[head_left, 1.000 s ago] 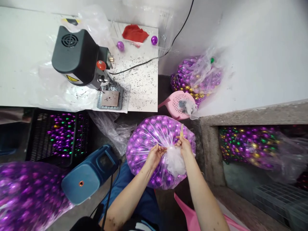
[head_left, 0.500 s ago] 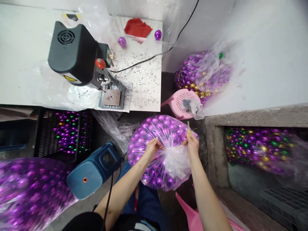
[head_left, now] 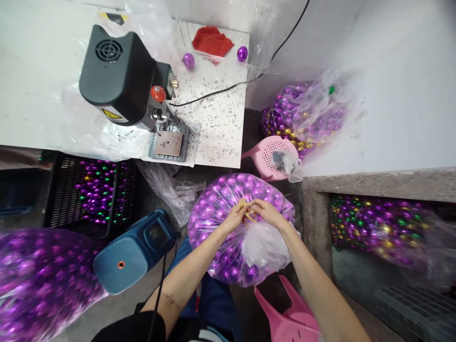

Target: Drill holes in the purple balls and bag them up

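A large clear plastic bag (head_left: 213, 199) full of shiny purple balls stands in front of me, its mouth gathered into a white bunched neck (head_left: 265, 244). Around the neck runs a thin yellow tie (head_left: 250, 217). My left hand (head_left: 235, 217) is closed on one part of the tie, above the bag's centre. My right hand (head_left: 266, 212) pinches the tie from the other side, its fingertips almost meeting those of the left. The fingers partly hide the tie's ends.
A black press machine (head_left: 114, 76) stands on the white table (head_left: 221, 142) at upper left. Nearby are a blue stool (head_left: 123, 263), a pink chair (head_left: 276, 156), another pink chair (head_left: 295, 323), a black crate (head_left: 67, 194) of small beads, and other ball-filled bags (head_left: 39, 280).
My hands have come together over the bag's neck; before, they were apart, pulling the yellow tie to either side. The view has shifted slightly.
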{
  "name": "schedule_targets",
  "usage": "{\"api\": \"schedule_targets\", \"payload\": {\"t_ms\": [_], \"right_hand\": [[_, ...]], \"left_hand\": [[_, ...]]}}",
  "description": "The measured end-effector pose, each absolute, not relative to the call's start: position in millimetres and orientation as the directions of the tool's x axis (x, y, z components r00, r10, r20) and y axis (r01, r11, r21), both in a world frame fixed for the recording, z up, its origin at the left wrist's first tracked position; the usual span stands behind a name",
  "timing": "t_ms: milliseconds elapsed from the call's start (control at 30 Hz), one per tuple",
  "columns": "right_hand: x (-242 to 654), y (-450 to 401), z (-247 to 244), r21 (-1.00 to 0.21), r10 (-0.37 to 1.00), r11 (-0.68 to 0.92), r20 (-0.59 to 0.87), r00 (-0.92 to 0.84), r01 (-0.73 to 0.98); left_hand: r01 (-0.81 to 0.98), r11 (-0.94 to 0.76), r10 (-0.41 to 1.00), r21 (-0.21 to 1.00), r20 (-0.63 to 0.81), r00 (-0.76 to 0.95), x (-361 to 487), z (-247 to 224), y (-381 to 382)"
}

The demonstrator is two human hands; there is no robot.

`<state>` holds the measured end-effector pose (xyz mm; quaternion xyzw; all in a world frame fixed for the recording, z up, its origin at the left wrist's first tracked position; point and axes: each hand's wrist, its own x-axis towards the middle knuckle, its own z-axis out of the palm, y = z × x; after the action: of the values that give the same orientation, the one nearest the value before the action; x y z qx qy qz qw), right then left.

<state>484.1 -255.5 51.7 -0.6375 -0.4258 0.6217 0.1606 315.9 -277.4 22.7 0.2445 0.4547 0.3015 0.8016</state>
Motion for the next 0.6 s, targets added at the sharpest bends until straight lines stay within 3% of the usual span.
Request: {"api": "schedule_targets", "payload": {"t_ms": [133,467,600], "right_hand": [[493.5,-271.7,56.6,-0.71,0.723,-0.573,-0.673,-0.156,0.409],[483.3,-310.4,93.3,-0.715,0.876,-0.461,-0.46,0.142,0.525],[481.3,-321.1,110.3,-0.753,0.896,-0.422,-0.43,0.107,0.506]], "left_hand": [[-0.282,0.715,0.686,0.64,-0.563,0.462,315.3,21.1,-275.7],[-0.128,0.793,0.487,0.596,-0.494,0.72,322.3,22.6,-250.5],[-0.1,0.782,0.472,0.616,-0.479,0.74,316.6,28.7,-251.5]]}}
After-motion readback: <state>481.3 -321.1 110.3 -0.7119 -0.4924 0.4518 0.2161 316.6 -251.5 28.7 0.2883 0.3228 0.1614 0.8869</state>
